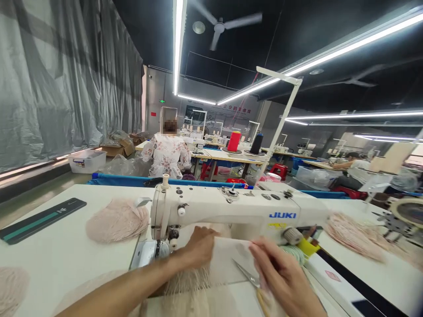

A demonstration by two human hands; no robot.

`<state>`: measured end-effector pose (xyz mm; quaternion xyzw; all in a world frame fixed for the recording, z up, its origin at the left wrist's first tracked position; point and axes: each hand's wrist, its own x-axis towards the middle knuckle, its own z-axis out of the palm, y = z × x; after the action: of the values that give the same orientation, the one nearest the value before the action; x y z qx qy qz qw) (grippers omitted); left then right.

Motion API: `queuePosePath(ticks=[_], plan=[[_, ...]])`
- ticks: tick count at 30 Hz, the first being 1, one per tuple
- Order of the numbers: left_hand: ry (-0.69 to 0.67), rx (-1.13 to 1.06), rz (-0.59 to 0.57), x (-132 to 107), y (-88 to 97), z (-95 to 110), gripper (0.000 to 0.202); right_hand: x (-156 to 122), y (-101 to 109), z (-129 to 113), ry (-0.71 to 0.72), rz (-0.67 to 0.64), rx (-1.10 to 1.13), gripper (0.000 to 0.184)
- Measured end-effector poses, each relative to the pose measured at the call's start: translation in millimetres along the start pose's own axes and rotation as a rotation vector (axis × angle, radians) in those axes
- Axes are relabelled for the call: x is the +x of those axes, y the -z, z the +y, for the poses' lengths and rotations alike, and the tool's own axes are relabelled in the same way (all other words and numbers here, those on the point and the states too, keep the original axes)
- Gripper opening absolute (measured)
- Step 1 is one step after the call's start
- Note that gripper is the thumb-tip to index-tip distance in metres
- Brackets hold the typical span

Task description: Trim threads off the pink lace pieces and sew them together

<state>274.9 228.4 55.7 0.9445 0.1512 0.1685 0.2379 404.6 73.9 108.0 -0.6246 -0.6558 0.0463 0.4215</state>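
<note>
A white Juki sewing machine [231, 210] stands on the white table [59, 259] in front of me. My left hand [198, 246] lies on pale pink fringed fabric [198, 281] just right of the needle area [161, 247], fingers curled down on the cloth. My right hand [280, 275] is nearer me, fingers closed on a thin translucent edge of the fabric, with scissors [247, 275] under or in the palm; I cannot tell which.
Piles of pink fabric pieces lie left [117, 219] and right [353, 237] of the machine. A dark ruler strip [39, 220] sits at the table's left. Another person [168, 154] sits at a far table. Thread cones [234, 141] stand behind.
</note>
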Motion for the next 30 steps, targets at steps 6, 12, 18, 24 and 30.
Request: queuePosePath(ticks=[6, 12, 18, 24, 30], plan=[[0.071, -0.806, -0.157, -64, 31.1, 90, 0.057, -5, -3, -39, -0.126, -0.143, 0.145, 0.041], [0.311, -0.998, -0.056, -140, 53.5, 105, 0.055, -46, -25, -59, -0.254, -0.656, 0.574, 0.044], [0.516, -1.137, -0.067, -202, 46.5, 92, 0.053, -64, -75, -78, -0.238, -0.551, 0.546, 0.047], [0.620, -1.034, -0.112, -230, 36.6, 84, 0.018, -68, -107, -83, -0.176, -0.528, 0.489, 0.049], [0.659, -1.031, -0.107, -238, 38.8, 79, 0.024, -70, -120, -82, -0.199, -0.551, 0.496, 0.048]])
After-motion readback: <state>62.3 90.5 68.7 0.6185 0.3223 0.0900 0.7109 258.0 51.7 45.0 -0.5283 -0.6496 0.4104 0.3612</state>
